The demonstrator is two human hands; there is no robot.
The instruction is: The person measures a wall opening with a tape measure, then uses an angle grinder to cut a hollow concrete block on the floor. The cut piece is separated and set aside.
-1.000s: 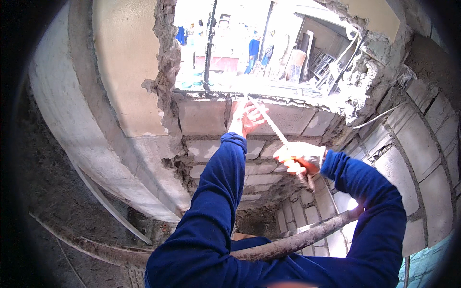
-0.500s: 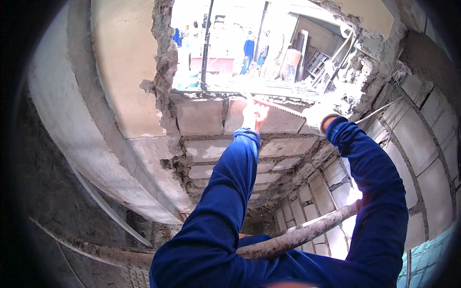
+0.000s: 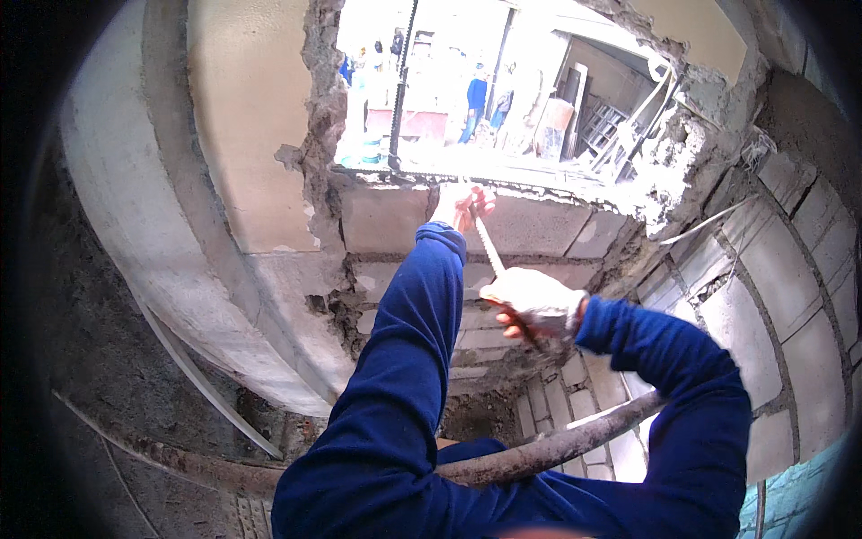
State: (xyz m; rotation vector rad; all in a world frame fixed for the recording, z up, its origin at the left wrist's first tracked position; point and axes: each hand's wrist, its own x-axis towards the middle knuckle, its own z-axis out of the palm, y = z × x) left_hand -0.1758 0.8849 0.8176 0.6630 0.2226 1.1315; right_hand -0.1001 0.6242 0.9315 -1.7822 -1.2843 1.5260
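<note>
My right hand (image 3: 539, 298), in a pale glove, is closed around the lower end of a ribbed steel bar (image 3: 488, 248). Something dark shows under the fist, too unclear to name. The bar slants up to my left hand (image 3: 462, 205), whose fingers are curled at its upper end, just below the ledge of the opening. Glare washes out part of that grip. Behind both hands is a wall of pale blocks (image 3: 530, 225). Another ribbed bar (image 3: 401, 90) stands upright in the opening, meeting a bar that lies along the ledge.
A rusty pole (image 3: 593, 436) crosses low in front of my body. Rough broken masonry (image 3: 325, 81) edges the opening. Beyond it, a person in blue (image 3: 475, 99) stands in bright light. A block wall (image 3: 763, 305) rises on the right, with a thin rod (image 3: 709, 223) sticking out.
My right hand has come down and to the left, swinging the bar from a shallow slope to a steep one. My left hand has shifted slightly left and the view has moved a little.
</note>
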